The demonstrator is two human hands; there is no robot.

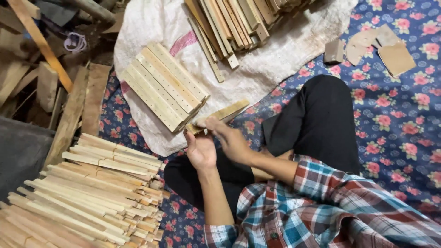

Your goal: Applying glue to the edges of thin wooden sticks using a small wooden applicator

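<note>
Head view: the left hand (200, 150) is raised palm-up with fingers curled around the near end of a wooden slat (219, 116), gripping it from below. The right hand (228, 136) crosses over from the right, fingers closed on the same slat end from above (whether it holds anything besides the slat cannot be told). The slat angles up and to the right, its near end just beside a neat stack of drilled slats (163, 86) lying on a white sack (275, 50). Both forearms extend from plaid shirt sleeves (294, 211); the person sits with black-trousered legs (317, 121) folded on a blue floral mat (399, 115). A large pile of plain slats (87, 193) lies at lower left, touching the mat edge. A second bundle of slats (232, 23) rests at the top of the sack. Flat cardboard pieces (381, 48) lie well apart at upper right. Rough timber offcuts (50, 82) crowd the left edge. Bare mat shows to the right of the legs.
</note>
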